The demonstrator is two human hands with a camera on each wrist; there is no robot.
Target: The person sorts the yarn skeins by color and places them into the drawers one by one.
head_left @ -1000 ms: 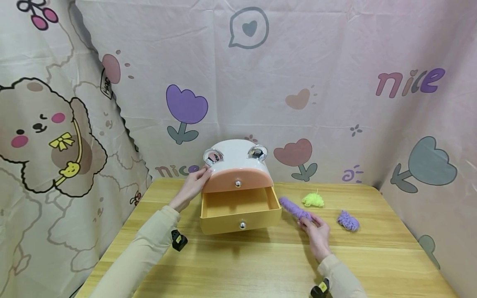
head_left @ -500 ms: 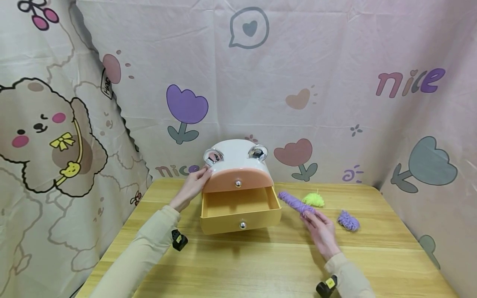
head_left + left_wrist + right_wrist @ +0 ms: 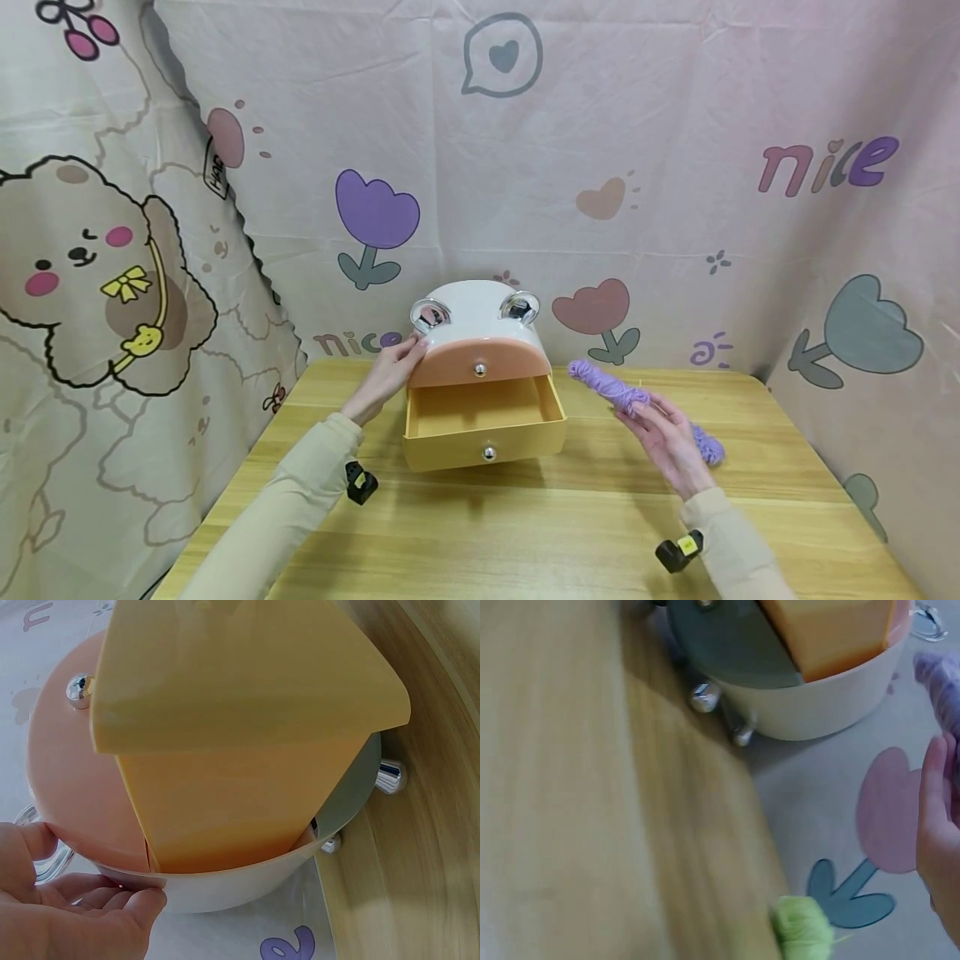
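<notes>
A white storage box with round silver eyes and an orange top drawer stands at the back of the table. Its yellow drawer is pulled out, and no item shows inside. My left hand grips the box's left edge by the orange front; the left wrist view shows the fingers curled against that side. To the right of the box, my right hand holds one end of a long purple yarn skein above the table. A second purple yarn bundle lies partly hidden behind this hand.
A yellow-green yarn bundle lies near the table's back edge, almost wholly covered by the right hand in the head view. The wooden table ends at a printed cloth backdrop. Silver feet show under the box.
My right hand has lifted the purple yarn skein off the table and moved up and right, now covering the yellow-green yarn. The left hand and the box have stayed put.
</notes>
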